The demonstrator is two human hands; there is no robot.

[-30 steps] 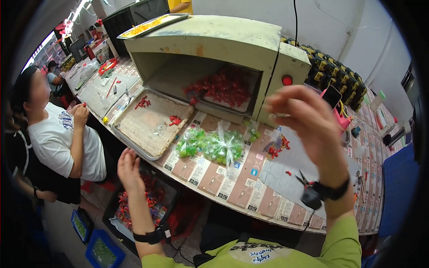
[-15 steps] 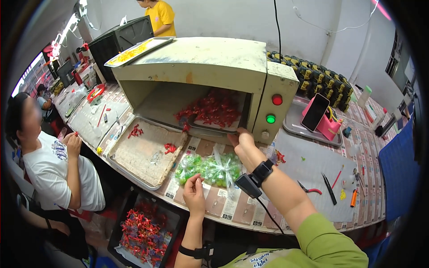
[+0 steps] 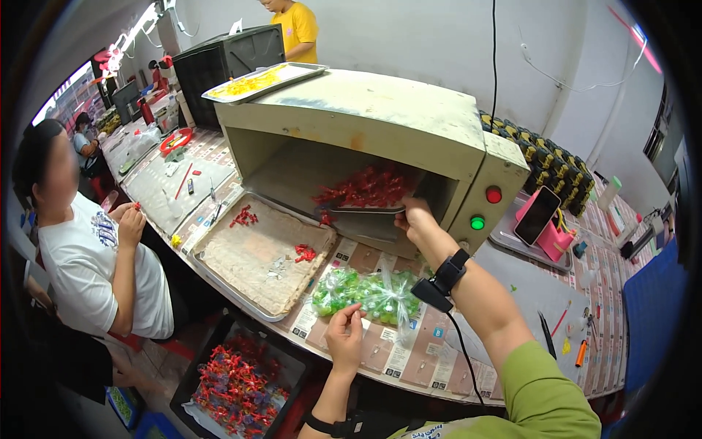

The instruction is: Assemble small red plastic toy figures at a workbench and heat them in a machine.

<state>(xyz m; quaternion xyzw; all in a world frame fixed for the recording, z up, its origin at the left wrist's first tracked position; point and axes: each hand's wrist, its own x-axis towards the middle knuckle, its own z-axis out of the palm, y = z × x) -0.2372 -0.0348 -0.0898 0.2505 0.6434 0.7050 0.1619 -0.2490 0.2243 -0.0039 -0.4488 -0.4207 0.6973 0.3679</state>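
1. Raised off the floor of the oven (image 3: 365, 95) since half a second ago, with a gap beneath: the metal tray (image 3: 365, 211), loaded with red pieces (image 3: 362, 189).
2. Done, to judge by that gap: the grip and the first lift. Not yet out, by all appearances: the tray, just inside the oven's mouth, with a heaped load aboard.
3. Clamped on the tray's near right corner with the right hand (image 3: 415, 214); bent fingers at the rim, exact placement partly hidden.
4. Reaching with the right forearm from the lower right, over the table (image 3: 409, 351) and up into the opening, with a black band (image 3: 450, 271) on the wrist.
5. Well apart from the right, low before the green bags (image 3: 333, 293): the left hand (image 3: 346, 338), upright, with fingers bent and seemingly empty. Cannot tell whether pinched together or loosely curled, nor whether touching plastic.
6. In view nearby: a lined tray (image 3: 259, 256) with small red clusters, left of the bags; below the table edge, a black crate (image 3: 191, 369) of red and purple pieces.
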